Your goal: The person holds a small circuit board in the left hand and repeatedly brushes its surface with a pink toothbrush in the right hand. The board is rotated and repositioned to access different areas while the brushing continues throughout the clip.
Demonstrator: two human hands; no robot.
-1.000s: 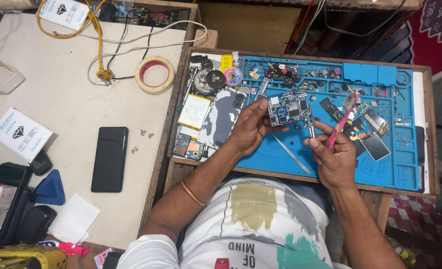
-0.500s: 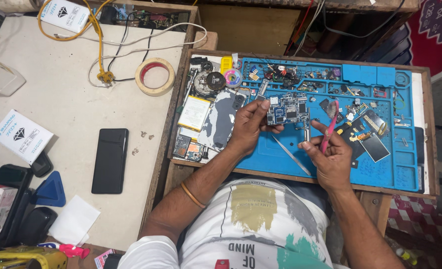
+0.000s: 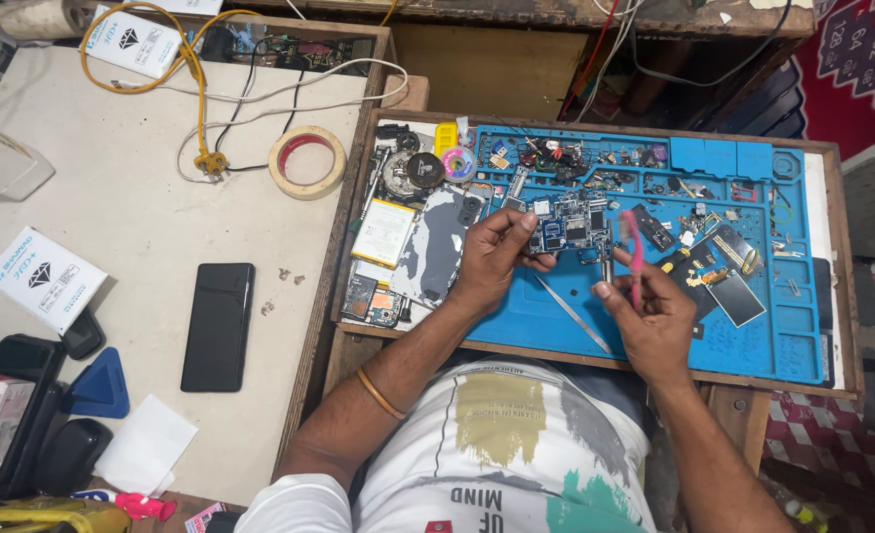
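Observation:
My left hand [image 3: 492, 259] grips a small phone circuit board [image 3: 568, 229] by its left edge, holding it just above the blue repair mat [image 3: 753, 336]. My right hand [image 3: 654, 321] is shut on a pink-handled tool [image 3: 633, 255] that stands nearly upright, its upper end close to the board's right side. A metal pair of tweezers [image 3: 570, 314] lies on the mat between my two hands. A phone back cover [image 3: 437, 242] and a yellowish battery [image 3: 385, 232] rest at the mat's left end, near my left wrist.
Small parts, screws and a dark screen piece [image 3: 735, 298] litter the mat's top and right compartments. On the pale table to the left lie a black phone [image 3: 218, 326], a tape roll [image 3: 306, 161], a yellow cable [image 3: 198, 109], a white box [image 3: 44, 278] and a blue pick [image 3: 100, 383].
My right hand has swung the pink tool from a slant to nearly upright and drawn it closer to the board. My left hand has kept hold of the board, shifting it slightly.

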